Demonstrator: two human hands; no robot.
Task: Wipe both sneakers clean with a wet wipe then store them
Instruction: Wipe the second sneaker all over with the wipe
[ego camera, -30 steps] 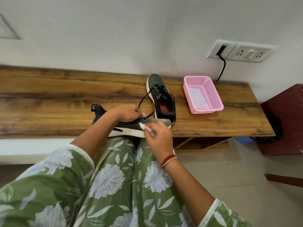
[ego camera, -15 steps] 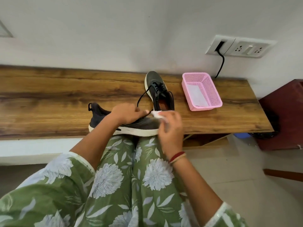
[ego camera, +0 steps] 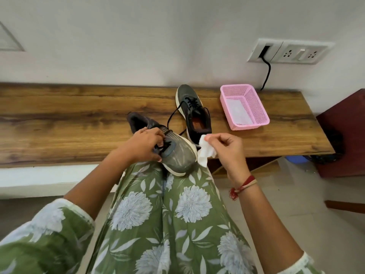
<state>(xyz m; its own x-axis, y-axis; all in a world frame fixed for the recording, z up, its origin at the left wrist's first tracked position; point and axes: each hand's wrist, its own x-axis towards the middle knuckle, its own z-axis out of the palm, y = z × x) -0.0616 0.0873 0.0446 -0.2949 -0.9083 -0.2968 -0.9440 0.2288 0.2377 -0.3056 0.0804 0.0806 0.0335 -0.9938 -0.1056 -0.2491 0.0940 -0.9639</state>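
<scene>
At the front edge of the brown wooden bench (ego camera: 59,119), the left hand (ego camera: 144,144) is gripping a grey mesh white-soled sneaker (ego camera: 178,158) at its laces; the right hand (ego camera: 230,150) is pinching a crumpled white wet wipe (ego camera: 205,154) beside it. A second dark sneaker (ego camera: 194,113) is standing behind.

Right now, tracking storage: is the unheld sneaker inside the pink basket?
No, the unheld sneaker stands on the bench beside the pink basket.

All green fabric (ego camera: 177,224) here, printed with big pale flowers and white leaves. The left sleeve (ego camera: 45,230) and right sleeve (ego camera: 310,264) both end in whitish trim, maybe lace, too blurred to say. Round the right wrist, red and beige threads (ego camera: 244,185).
</scene>
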